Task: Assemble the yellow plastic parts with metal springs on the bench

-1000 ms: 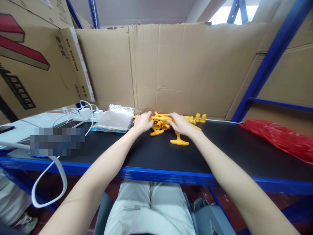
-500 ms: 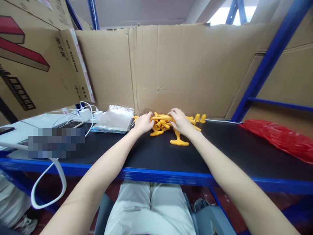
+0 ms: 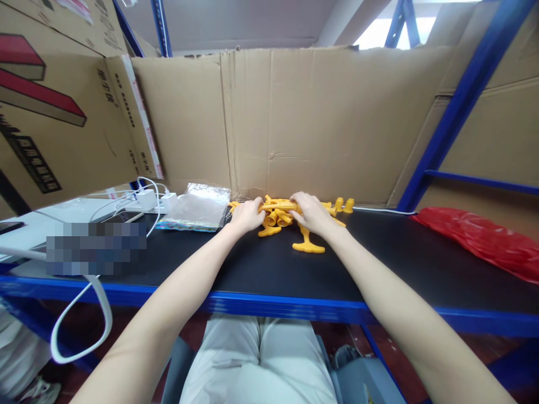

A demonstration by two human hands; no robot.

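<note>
Barely shifted, the left hand (image 3: 249, 215) and right hand (image 3: 310, 211) still grip a slender yellow plastic piece (image 3: 281, 206) over jumbled yellow plastic parts (image 3: 272, 219), suggesting its handling is unfinished.

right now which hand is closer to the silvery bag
Left. The left hand is just to the right of the silvery bag; the right hand is farther right, across the yellow parts.

One camera sat up on the head, looking forward and down. The lap (image 3: 259, 359) was close below, the black table (image 3: 278, 272) farther out, the cardboard wall (image 3: 328, 126) behind that.
</note>
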